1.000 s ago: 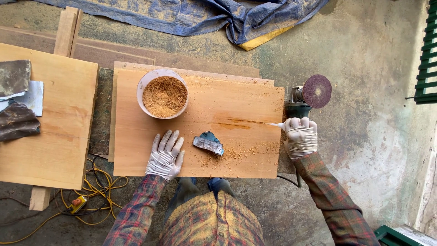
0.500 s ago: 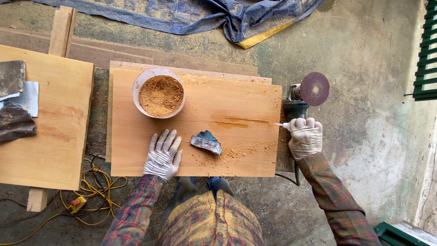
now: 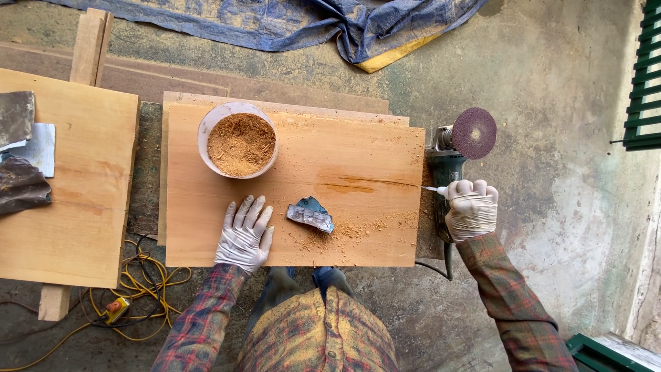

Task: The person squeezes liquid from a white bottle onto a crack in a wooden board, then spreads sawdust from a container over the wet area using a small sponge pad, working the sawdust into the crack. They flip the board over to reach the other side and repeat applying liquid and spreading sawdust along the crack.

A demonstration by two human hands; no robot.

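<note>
Left hand (image 3: 244, 235) lay spread flat on board (image 3: 296, 186), frame centre | right hand (image 3: 471, 209) pinched small white nozzle (image 3: 435, 189) at board's right edge | steady nozzle tip along crack (image 3: 358, 183).

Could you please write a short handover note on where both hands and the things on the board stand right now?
Left hand: gloved, flat on the wooden board, fingers spread, holding nothing.
Right hand: gloved, closed on a small white nozzle aimed at the board's right edge, over the angle grinder.
On the board: a bowl of sawdust at upper left, a scraper mid-front, loose sawdust beside it.
Done: dark crack partly wetted.
Left: the crack shows no sawdust fill.
</note>
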